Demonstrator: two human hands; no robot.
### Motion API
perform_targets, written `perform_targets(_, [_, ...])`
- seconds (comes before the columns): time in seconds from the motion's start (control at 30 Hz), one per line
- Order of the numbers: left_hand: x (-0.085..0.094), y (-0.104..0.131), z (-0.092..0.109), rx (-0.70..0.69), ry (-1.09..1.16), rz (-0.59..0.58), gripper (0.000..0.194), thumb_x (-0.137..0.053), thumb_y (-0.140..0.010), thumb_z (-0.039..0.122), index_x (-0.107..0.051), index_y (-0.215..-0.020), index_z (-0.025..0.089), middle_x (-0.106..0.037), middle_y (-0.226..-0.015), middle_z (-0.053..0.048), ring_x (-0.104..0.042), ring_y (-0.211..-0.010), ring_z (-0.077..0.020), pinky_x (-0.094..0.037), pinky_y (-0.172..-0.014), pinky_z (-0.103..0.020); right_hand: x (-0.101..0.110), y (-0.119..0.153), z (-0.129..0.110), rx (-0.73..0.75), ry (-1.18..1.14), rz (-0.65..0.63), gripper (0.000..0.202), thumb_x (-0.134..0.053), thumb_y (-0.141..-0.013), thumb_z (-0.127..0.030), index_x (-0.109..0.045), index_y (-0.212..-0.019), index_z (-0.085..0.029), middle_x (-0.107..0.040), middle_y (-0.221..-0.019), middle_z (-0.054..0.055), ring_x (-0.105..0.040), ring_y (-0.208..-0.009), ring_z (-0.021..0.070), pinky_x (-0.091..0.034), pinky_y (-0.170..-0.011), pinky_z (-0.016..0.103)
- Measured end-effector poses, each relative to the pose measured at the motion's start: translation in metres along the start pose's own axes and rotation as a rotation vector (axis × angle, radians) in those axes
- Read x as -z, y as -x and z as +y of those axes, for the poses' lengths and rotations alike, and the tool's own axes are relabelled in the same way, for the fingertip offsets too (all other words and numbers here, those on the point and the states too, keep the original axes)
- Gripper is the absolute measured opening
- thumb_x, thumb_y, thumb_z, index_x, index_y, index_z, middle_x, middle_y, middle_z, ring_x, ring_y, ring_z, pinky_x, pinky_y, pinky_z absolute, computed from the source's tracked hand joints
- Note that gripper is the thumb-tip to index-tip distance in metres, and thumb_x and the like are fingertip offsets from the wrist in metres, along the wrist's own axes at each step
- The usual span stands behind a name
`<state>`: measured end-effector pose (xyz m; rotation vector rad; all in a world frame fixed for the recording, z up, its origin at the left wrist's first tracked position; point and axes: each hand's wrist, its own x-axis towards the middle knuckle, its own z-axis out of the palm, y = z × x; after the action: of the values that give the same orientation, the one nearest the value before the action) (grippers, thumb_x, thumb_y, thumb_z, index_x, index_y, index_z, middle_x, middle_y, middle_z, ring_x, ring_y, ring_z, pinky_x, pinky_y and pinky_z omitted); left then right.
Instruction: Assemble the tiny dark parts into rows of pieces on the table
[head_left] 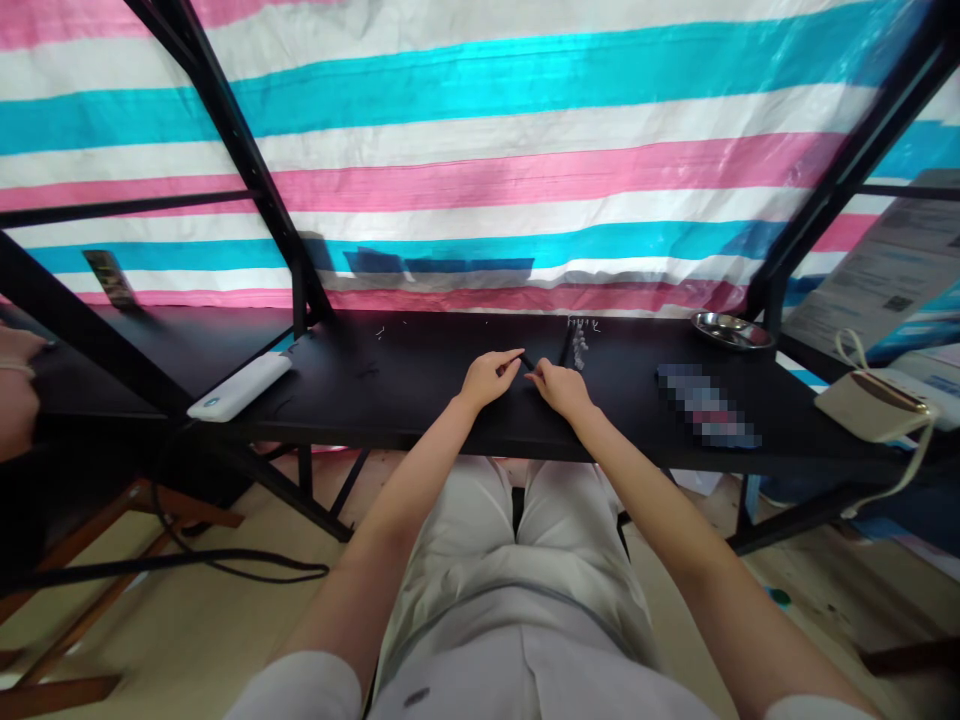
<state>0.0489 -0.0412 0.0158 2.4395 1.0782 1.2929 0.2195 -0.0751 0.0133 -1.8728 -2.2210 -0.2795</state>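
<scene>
over the middle of the black table [405, 400], the right hand [562, 388] has its fingers clamped on a thin dark piece [528, 361]; the left hand [489, 380] has its fingertips at the other end, whether gripping i cannot tell. pale bits [579, 345] lie near the table's back edge.

Pretty plain outfit on this one tbh. Up top it's a pale, greyish-white shirt [517, 660] with short sleeves, both the left sleeve [307, 685] and the right sleeve [817, 708] being the same washed-out shade. There's a small dark mark [417, 697] low on the front, kinda oval, too tiny to make out. A darker grey line [517, 590] curves across around the waist. Below that, off-white trousers [465, 510], loose and pretty creased over the lap. Forearms are bare, and so are the left hand [489, 378] and right hand [561, 388].
</scene>
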Motion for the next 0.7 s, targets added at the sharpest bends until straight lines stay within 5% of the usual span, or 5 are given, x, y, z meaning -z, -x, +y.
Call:
perform_targets(0.27, [-0.005, 0.000, -0.007, 0.058, 0.048, -0.034, 0.028, -0.055, -0.084, 0.032, -0.070, -0.105, 0.020, -0.072, -0.089, -0.004, -0.061, -0.066, -0.0121, -0.049, -0.067, -0.025, -0.002, 0.001, 0.002, 0.006, 0.008, 0.019, 0.033, -0.035, -0.094, -0.047, -0.053, -0.101, -0.019, -0.069, -0.088, 0.009, -0.066, -0.080, 0.0218, -0.033, -0.059, 0.026])
perform_targets(0.47, [-0.010, -0.002, -0.012, 0.123, 0.186, -0.102, 0.026, -0.061, -0.079, 0.033, -0.071, -0.096, 0.016, -0.065, -0.064, 0.000, -0.053, -0.054, -0.0086, -0.045, -0.058, -0.021, -0.001, 0.001, 0.003, -0.003, 0.050, -0.004, 0.027, -0.037, -0.094, -0.039, -0.052, -0.103, -0.019, -0.069, -0.089, 0.010, -0.065, -0.080, 0.0217, -0.034, -0.060, 0.026])
perform_targets(0.7, [-0.009, -0.003, -0.011, 0.163, 0.275, -0.151, 0.029, -0.061, -0.077, 0.037, -0.070, -0.094, 0.015, -0.062, -0.060, 0.001, -0.052, -0.055, -0.0092, -0.043, -0.056, -0.021, -0.001, 0.000, 0.003, 0.050, 0.074, -0.039, 0.028, -0.035, -0.095, -0.038, -0.052, -0.104, -0.017, -0.069, -0.092, 0.012, -0.066, -0.082, 0.0220, -0.035, -0.061, 0.027])
